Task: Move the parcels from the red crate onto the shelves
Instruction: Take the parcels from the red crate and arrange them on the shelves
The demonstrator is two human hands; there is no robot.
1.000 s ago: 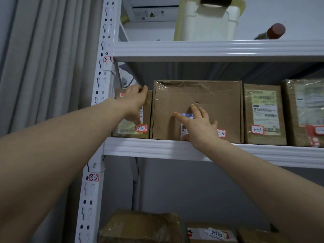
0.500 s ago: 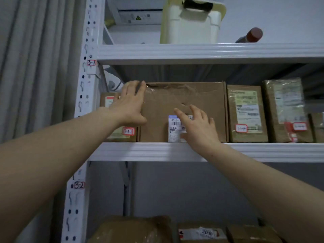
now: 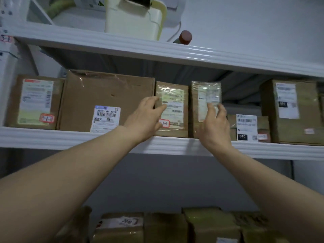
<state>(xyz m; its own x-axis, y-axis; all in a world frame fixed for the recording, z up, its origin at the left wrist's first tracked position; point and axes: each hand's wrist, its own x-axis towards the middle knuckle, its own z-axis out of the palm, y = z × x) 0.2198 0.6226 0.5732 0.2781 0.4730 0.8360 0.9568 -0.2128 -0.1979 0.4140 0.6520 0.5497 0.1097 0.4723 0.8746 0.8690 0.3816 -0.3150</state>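
Brown cardboard parcels stand in a row on the white middle shelf [image 3: 70, 137]. My left hand [image 3: 147, 114] reaches up, its fingers lying against the left edge of a taped narrow parcel [image 3: 175, 102] with a red-bordered tag. That parcel stands just right of a large box [image 3: 105, 95]. My right hand [image 3: 215, 125] touches the front of the neighbouring plastic-wrapped parcel [image 3: 199, 95] with straight fingers. Neither hand closes round anything. The red crate is out of view.
A labelled parcel [image 3: 35, 102] stands at the shelf's left end; a low parcel marked 010 [image 3: 247, 127] and a taller one [image 3: 289, 111] stand to the right. The top shelf holds a pale yellow bin [image 3: 135, 20] and a red-capped bottle [image 3: 185, 36]. More parcels [image 3: 122, 227] fill the shelf below.
Both hands have left the leftmost parcel and the large box and shifted right to the third and fourth parcels. The view has swung right with them.
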